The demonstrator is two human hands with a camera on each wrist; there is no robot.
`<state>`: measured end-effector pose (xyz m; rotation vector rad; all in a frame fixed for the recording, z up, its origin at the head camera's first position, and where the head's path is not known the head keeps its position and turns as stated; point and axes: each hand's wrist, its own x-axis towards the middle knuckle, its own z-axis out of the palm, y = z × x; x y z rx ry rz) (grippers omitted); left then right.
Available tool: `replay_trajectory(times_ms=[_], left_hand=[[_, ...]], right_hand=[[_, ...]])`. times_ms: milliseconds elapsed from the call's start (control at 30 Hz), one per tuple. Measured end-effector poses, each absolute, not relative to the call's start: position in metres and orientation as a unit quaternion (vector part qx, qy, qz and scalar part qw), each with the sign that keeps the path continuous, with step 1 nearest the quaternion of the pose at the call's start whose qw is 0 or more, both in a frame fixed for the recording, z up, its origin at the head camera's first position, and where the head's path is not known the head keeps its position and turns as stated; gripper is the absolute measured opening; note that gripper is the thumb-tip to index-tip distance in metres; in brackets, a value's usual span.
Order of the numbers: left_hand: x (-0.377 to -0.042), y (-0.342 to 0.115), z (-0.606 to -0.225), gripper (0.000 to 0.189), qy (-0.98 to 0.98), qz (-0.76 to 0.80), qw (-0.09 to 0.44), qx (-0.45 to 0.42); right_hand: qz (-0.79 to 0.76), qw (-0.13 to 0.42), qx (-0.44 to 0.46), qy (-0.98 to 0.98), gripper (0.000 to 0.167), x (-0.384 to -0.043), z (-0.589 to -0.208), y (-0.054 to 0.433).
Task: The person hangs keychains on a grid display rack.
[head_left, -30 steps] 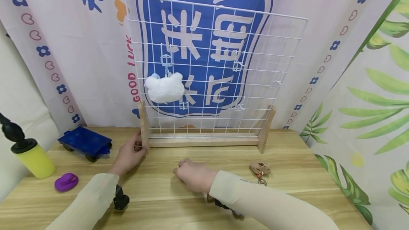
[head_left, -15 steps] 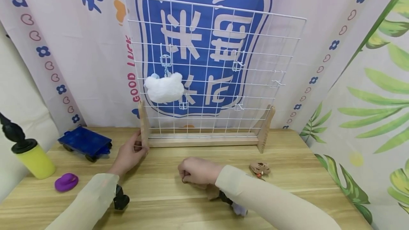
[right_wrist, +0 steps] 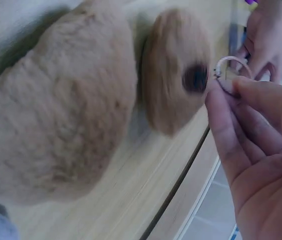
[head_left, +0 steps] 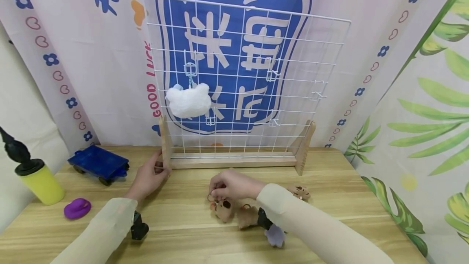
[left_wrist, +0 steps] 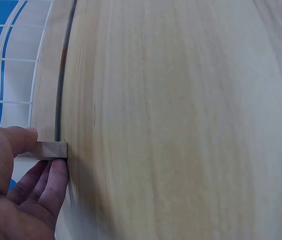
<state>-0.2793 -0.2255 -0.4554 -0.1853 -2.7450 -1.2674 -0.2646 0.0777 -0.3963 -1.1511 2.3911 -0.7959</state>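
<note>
My left hand (head_left: 148, 176) grips the left wooden foot (head_left: 165, 144) of a stand that carries a white wire grid (head_left: 238, 80); in the left wrist view the thumb lies on one side of the wood (left_wrist: 51, 149) and fingers on the other. With thumb and fingertips my right hand (head_left: 234, 184) pinches the metal ring (right_wrist: 233, 61) of a small brown plush keychain (head_left: 224, 211), which hangs below in front of the grid. Beside it is another brown plush (head_left: 247, 217). A lavender plush piece (head_left: 275, 235) shows by my right wrist.
A white fluffy plush (head_left: 188, 101) hangs at the grid's left from a blue clip, and several small hooks (head_left: 272, 75) dot the wires. One more brown keychain (head_left: 302, 192) lies right, partly behind my sleeve. Leftward are a blue cart (head_left: 99, 163), purple object (head_left: 77, 208) and yellow pump (head_left: 42, 184).
My right hand has moved up and slightly right, towards the grid, bringing the brown plush keychain into view below it. The left hand stays on the stand's foot.
</note>
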Motion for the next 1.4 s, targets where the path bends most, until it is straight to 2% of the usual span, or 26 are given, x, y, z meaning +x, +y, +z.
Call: replay_trajectory(times_ms=[267, 500, 867, 1133, 1400], left_hand=[[-0.278, -0.226, -0.454, 0.078, -0.904, -0.418, 0.06, -0.065], [-0.278, -0.226, -0.455, 0.078, -0.904, -0.419, 0.056, -0.06], [-0.279, -0.227, -0.455, 0.079, -0.905, -0.416, 0.061, -0.065], [-0.279, -0.227, -0.456, 0.078, -0.903, -0.419, 0.068, -0.068], [-0.279, -0.227, -0.456, 0.078, -0.904, -0.419, 0.064, -0.065]], right_hand=[[-0.464, 0.221, -0.322, 0.795, 0.015, -0.272, -0.391, 0.086], [-0.555, 0.216, -0.271, 0.757, 0.023, -0.275, -0.383, 0.088], [-0.652, 0.157, -0.228, 0.706, 0.032, -0.282, -0.358, 0.087], [-0.7, 0.096, -0.199, 0.679, 0.028, -0.289, -0.342, 0.084], [-0.719, 0.073, -0.168, 0.67, 0.027, -0.294, -0.333, 0.076]])
